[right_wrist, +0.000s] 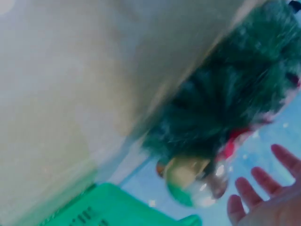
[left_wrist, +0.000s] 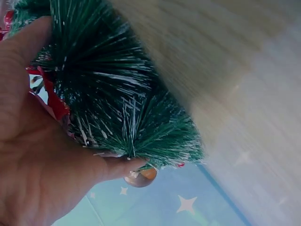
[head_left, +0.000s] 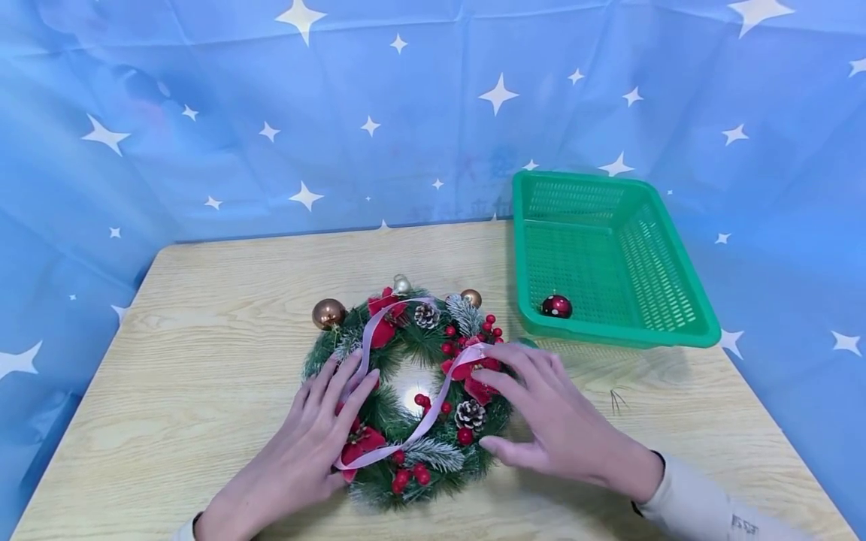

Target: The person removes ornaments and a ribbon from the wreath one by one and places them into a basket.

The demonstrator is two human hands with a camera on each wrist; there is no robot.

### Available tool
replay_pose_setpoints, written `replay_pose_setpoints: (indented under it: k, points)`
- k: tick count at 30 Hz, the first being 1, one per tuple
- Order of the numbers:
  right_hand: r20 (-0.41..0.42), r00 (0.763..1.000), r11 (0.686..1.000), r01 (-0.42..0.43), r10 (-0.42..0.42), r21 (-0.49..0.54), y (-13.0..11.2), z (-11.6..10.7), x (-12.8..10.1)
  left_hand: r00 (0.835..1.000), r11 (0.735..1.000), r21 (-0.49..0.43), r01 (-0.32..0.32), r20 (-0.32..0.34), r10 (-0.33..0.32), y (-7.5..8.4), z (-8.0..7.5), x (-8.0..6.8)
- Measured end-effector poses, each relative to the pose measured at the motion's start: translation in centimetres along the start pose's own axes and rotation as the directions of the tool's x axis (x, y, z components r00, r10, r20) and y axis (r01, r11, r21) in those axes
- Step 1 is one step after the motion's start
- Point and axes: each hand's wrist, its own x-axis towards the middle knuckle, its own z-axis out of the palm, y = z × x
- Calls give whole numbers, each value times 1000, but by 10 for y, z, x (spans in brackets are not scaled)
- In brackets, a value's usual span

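A green wreath (head_left: 382,409) lies on the table, set with red cloth flowers (head_left: 365,443), red berries (head_left: 421,473) and pine cones (head_left: 470,415). A pale pink ribbon (head_left: 374,455) loops loosely over its top. My left hand (head_left: 298,443) rests on the wreath's left side, fingers stretched over it; in the left wrist view the thumb and another finger span the green needles (left_wrist: 108,84). Over the right side, my right hand (head_left: 541,413) has its fingers spread, the fingertips near the ribbon. Copper (head_left: 328,314), silver (head_left: 402,284) and gold balls (head_left: 471,298) show along the far rim.
A green plastic basket (head_left: 683,255) stands at the back right, a dark red ball (head_left: 557,306) in its near left corner. Loose needles (head_left: 614,400) lie on the wooden table (head_left: 223,315). A blue cloth with white stars (head_left: 433,113) hangs behind.
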Motion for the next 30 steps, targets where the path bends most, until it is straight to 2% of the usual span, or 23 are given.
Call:
replay_pose_setpoints:
  k: [8, 12, 16, 24, 30]
  points:
    - [66, 997, 999, 37, -36, -11, 24, -3, 12, 999, 998, -27, -48, 16, 48, -13, -5, 1]
    - [120, 992, 999, 39, -36, -24, 29, 0, 17, 998, 998, -27, -52, 21, 52, -13, -7, 2]
    - [139, 990, 998, 37, -31, -44, 31, 3, 18, 998, 998, -13, -56, 11, 56, -12, -9, 1]
    - [158, 987, 993, 7, 11, -115, 30, 6, 17, 1000, 999, 37, -7, 7, 7, -5, -18, -8]
    - [158, 987, 985, -13, 41, -173, 22, 9, 18, 997, 997, 63, 36, -65, -32, 5, -16, -10]
